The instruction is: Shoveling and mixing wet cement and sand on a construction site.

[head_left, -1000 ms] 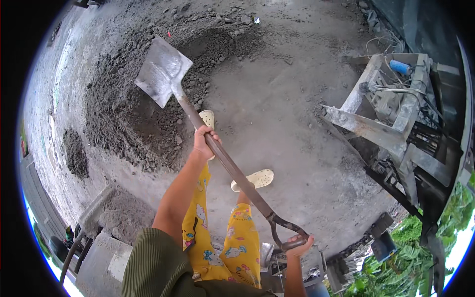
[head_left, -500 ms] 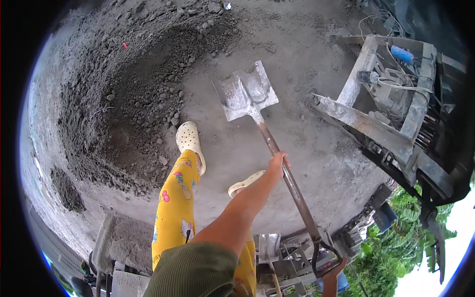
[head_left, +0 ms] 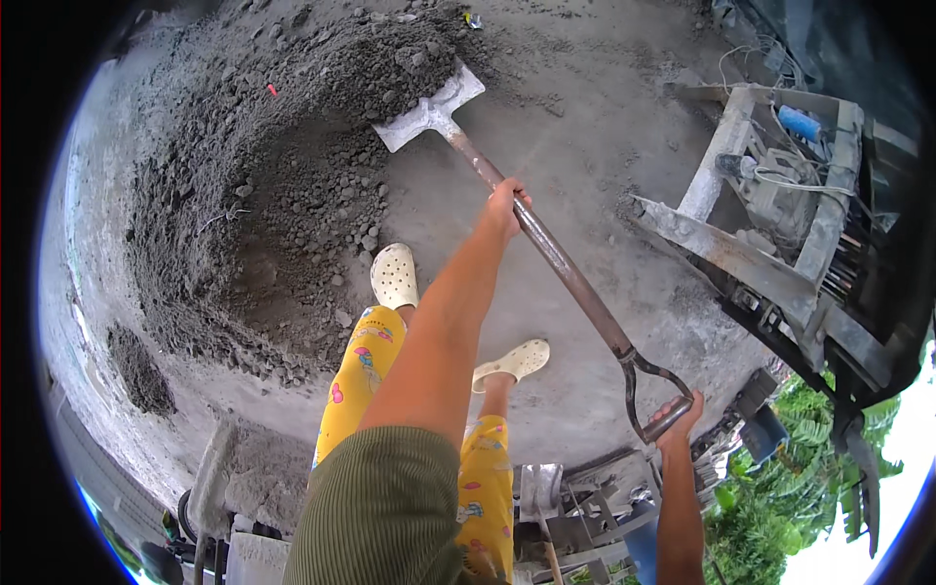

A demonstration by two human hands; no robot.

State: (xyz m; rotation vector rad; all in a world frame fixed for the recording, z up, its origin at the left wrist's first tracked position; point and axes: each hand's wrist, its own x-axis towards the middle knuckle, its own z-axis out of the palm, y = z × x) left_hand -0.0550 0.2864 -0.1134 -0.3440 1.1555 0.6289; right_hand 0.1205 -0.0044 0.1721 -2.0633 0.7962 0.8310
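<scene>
Your right hand (head_left: 680,414) is wrapped round the crossbar of the handle (head_left: 632,398), and your left hand (head_left: 507,203) is clamped on the shaft (head_left: 560,255); the shovel (head_left: 585,292) slants between them and reaches on past your left hand; the shaft is brown with shiny patches, the handle a dark loop; the blade (head_left: 429,115), ahead and left of your left hand, is pale, scuffed metal, its far end meeting the grey heap (head_left: 292,185); how deep it sits you cannot tell. Beyond your right hand, to its right, is a blue tub (head_left: 767,432), contents too small to make out; farther ahead on that side a metal frame (head_left: 726,244) holds pale cable (head_left: 780,179) and a blue cylinder (head_left: 799,123). Two cream shoes (head_left: 512,363) stand left of the shaft, one near the heap's inner edge; floor (head_left: 595,185) stretches from your left hand's right side to the frame.
</scene>
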